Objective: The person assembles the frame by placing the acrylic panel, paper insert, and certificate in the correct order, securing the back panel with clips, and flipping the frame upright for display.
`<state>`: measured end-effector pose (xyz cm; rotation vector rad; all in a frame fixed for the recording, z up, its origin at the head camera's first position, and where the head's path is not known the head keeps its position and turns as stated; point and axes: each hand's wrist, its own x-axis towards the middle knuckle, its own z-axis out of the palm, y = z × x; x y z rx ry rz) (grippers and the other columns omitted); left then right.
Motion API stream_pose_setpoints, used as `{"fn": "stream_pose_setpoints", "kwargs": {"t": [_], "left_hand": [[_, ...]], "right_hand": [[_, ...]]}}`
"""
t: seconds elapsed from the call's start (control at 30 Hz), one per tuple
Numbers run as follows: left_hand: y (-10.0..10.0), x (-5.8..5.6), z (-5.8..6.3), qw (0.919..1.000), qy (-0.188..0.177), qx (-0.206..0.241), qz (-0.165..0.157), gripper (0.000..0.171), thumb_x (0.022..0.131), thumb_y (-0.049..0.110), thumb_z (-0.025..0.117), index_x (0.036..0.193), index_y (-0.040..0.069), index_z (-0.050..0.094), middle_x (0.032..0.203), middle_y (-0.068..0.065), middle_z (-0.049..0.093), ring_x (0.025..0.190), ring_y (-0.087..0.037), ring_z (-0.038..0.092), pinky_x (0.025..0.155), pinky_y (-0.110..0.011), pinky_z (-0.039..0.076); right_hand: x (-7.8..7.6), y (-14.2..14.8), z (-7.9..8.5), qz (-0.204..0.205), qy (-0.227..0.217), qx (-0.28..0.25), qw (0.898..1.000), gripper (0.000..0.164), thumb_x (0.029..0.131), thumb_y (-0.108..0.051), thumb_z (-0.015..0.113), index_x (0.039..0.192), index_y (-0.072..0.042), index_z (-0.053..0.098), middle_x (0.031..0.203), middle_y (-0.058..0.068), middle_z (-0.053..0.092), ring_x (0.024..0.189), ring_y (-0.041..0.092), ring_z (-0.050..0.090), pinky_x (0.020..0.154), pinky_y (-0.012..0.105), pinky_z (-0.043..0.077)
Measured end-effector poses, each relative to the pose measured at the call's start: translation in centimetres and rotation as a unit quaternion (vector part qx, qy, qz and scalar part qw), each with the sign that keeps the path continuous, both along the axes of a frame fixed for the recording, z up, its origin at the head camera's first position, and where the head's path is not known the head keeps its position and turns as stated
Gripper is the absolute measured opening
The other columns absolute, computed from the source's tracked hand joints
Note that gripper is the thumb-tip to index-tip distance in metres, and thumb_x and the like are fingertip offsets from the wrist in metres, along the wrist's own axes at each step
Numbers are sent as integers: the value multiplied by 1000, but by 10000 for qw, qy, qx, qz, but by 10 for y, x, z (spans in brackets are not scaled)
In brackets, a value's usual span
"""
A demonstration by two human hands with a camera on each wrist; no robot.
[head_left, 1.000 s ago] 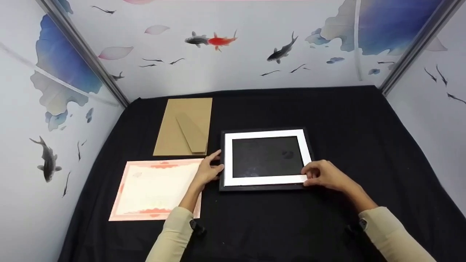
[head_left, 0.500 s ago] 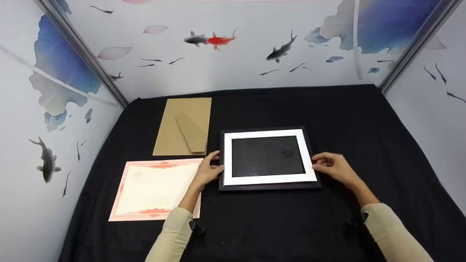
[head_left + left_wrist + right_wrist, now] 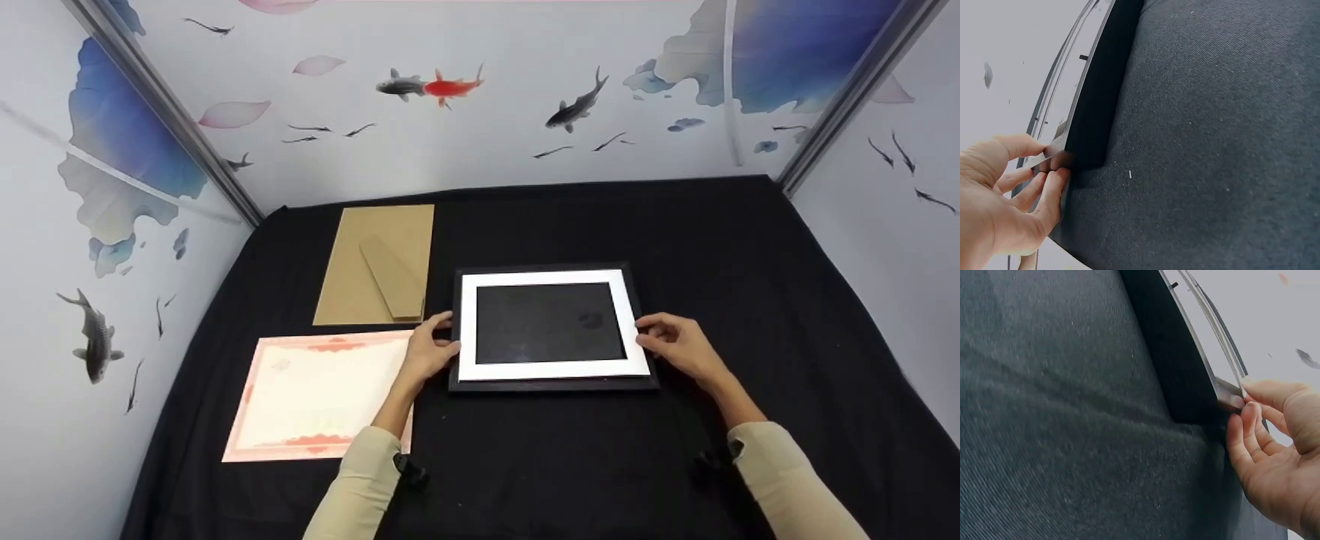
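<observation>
A black picture frame [image 3: 553, 385] lies flat on the black cloth, its rim facing up. Inside it sits a white mat [image 3: 555, 370] around a dark rectangular opening. At the frame's left side my left hand [image 3: 427, 358] grips the edge, thumb on top and fingers against the outer wall in the left wrist view. My right hand [image 3: 681, 346] holds the opposite side. In the right wrist view its thumb [image 3: 1269, 391] lies at the top edge of the frame, with the fingers curled beside the outer wall. Small dark tabs show along the frame's inner edge.
A brown backing board [image 3: 341, 277] with an attached stand leg [image 3: 394, 279] lies at the back left. Nearer, a certificate [image 3: 322, 397] with a red-pink border lies flat, partly under my left forearm. White printed panels [image 3: 480, 150] enclose the table on three sides.
My right hand has moved from the mat's lower right corner up to the frame's right side. The mat's right part now lies down inside the rim. My left hand stays put.
</observation>
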<state>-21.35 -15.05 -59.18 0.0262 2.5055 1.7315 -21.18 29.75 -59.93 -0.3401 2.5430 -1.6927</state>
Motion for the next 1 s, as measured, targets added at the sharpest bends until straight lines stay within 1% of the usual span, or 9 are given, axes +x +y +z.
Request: {"fn": "stream_pose_setpoints", "kwargs": {"t": [0.1,0.2,0.3,0.37,0.5,0.63,0.77,0.9,1.0], "left_hand": [[-1,0,-1,10000,-10,-25,17,58,88,-8,69,143,-6,51,133,-25,56,100,-35,67,69,-35,58],[-2,3,-1,10000,-81,26,-11,57,90,-6,69,144,-5,50,135,-25,55,105,-36,65,73,-37,58],[-4,8,-1,9999,-90,-15,-102,58,91,-3,70,145,-4,49,136,-25,54,110,-39,63,81,-41,57],[-5,10,0,9997,-88,-69,-196,60,91,-2,71,146,-4,48,136,-27,53,113,-41,61,84,-43,56],[-6,15,4,9992,-122,-134,-367,63,90,-2,71,148,-5,45,136,-29,52,115,-44,59,87,-46,55],[-5,17,5,9988,-169,-208,-418,66,90,-1,72,149,-4,44,136,-27,51,115,-42,59,89,-46,54],[-4,16,4,9987,-172,-215,-432,68,89,-1,72,150,-2,43,137,-26,51,115,-41,59,92,-47,52],[-4,16,3,9989,-155,-200,-406,68,88,-3,72,150,-2,44,137,-26,51,115,-41,59,92,-48,52],[-5,15,2,9989,-174,-233,-378,68,88,-3,73,149,-1,44,137,-25,51,115,-41,59,91,-48,52]], "right_hand": [[1,-2,1,-5,79,-7,10000,27,93,-6,75,118,4,70,86,18,64,69,20,60,61,27,53],[3,-1,1,65,91,-31,9999,29,93,-7,75,119,5,70,87,18,64,69,19,60,61,25,52],[6,2,2,126,36,-12,9999,29,93,-7,76,119,5,69,89,17,65,71,19,62,62,26,53],[7,4,3,172,-1,62,9998,27,94,-7,74,118,5,69,92,17,66,74,20,64,64,27,54],[10,4,5,236,9,94,9997,21,98,-7,69,115,5,71,98,18,69,77,22,65,67,28,54],[13,2,5,254,51,-96,9996,20,98,-6,68,114,6,72,102,21,69,77,25,64,67,28,54],[12,2,5,216,-10,-43,9998,23,96,-7,72,116,5,71,96,20,67,74,23,62,64,27,53],[9,2,5,226,-48,84,9997,28,90,-7,79,115,3,71,87,16,62,69,17,56,59,22,47],[7,3,3,263,6,147,9995,28,88,-5,81,113,4,71,85,15,61,68,16,54,58,22,44]]}}
